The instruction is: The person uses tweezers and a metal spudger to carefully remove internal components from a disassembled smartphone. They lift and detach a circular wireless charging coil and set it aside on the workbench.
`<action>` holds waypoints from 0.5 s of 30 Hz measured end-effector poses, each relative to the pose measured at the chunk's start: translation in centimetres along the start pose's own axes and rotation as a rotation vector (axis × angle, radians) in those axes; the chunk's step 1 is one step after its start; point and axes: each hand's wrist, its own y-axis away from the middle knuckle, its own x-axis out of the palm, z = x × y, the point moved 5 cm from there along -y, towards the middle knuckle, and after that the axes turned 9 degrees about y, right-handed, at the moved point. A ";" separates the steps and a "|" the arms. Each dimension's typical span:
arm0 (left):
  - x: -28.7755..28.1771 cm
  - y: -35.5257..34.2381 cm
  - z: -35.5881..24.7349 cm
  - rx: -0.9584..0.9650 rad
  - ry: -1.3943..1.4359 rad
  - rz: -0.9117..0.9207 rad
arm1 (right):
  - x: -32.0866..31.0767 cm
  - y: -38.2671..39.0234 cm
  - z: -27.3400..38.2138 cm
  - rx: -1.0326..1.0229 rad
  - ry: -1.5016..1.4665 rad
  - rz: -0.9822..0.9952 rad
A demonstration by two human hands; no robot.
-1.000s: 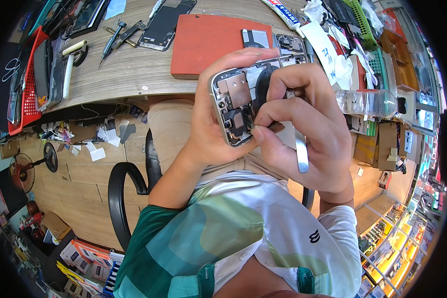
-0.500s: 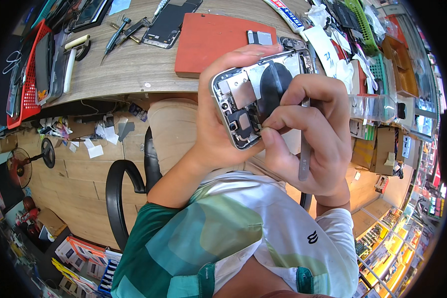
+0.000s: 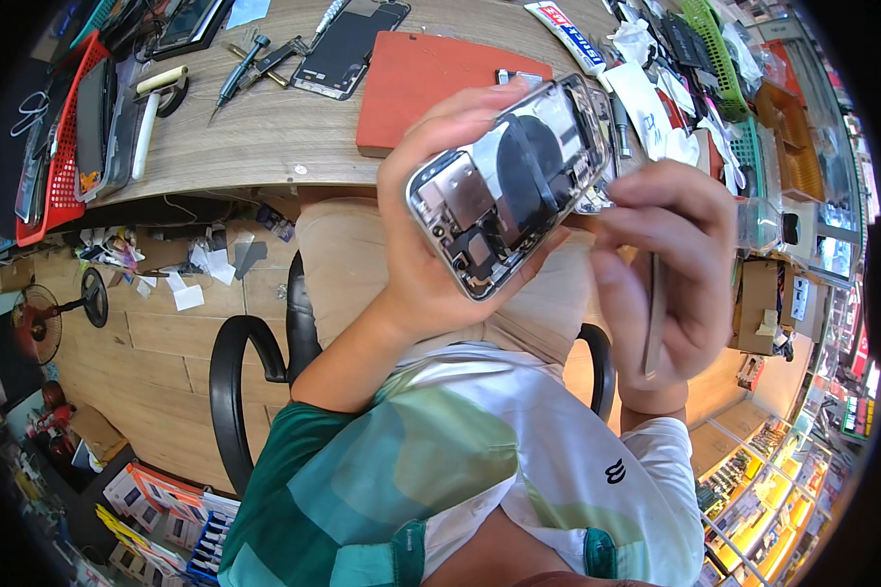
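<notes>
My left hand [image 3: 408, 269] is wrapped around an opened smartphone [image 3: 467, 191], tilted with its bare insides facing up. Inside its metal frame are silver shields, a camera part and a dark round pad [image 3: 529, 171]. To the right of the phone and apart from it is my right hand [image 3: 693, 259], blurred by motion. A slim metal tool [image 3: 653, 323], looking like tweezers, is tucked in its curled fingers with one end toward my body. Thumb and forefinger are near each other; whether anything small is between them is too blurred to tell.
Behind the phone a red pad [image 3: 416, 73] lies on the wooden desk [image 3: 284, 127]. Left of it are a detached phone screen [image 3: 350, 44], a screwdriver [image 3: 240, 76] and a red basket [image 3: 66, 196]. A white tube [image 3: 570, 41], papers and a green basket [image 3: 715, 59] crowd the right.
My right hand has pulled away from the phone's lower edge to the right, carrying the metal tool. The phone has shifted slightly left and tilted in my left hand.
</notes>
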 end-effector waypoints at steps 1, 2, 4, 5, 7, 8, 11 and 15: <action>-0.2 -0.1 -0.1 0.045 -0.059 -0.003 | -0.4 0.4 0.0 0.006 -0.024 -0.023; -0.3 -0.1 -0.2 0.090 -0.118 -0.010 | -0.7 0.8 0.0 0.012 -0.048 -0.045; -0.5 0.1 -0.3 0.173 -0.197 -0.064 | -0.9 1.7 0.3 0.070 -0.189 -0.079; -0.6 0.1 -0.6 0.196 -0.246 -0.090 | -0.7 2.1 0.5 0.096 -0.249 -0.100; -0.9 0.2 -0.9 0.242 -0.342 -0.131 | -0.3 3.1 0.8 0.113 -0.363 -0.113; -1.0 0.2 -1.1 0.240 -0.412 -0.129 | 0.0 3.5 0.6 0.119 -0.407 -0.121; -1.3 -0.2 -1.8 0.226 -0.601 -0.136 | 0.8 4.0 0.5 0.158 -0.542 -0.182; -1.4 -0.3 -1.9 0.221 -0.690 -0.205 | 1.3 4.1 0.1 0.144 -0.428 -0.140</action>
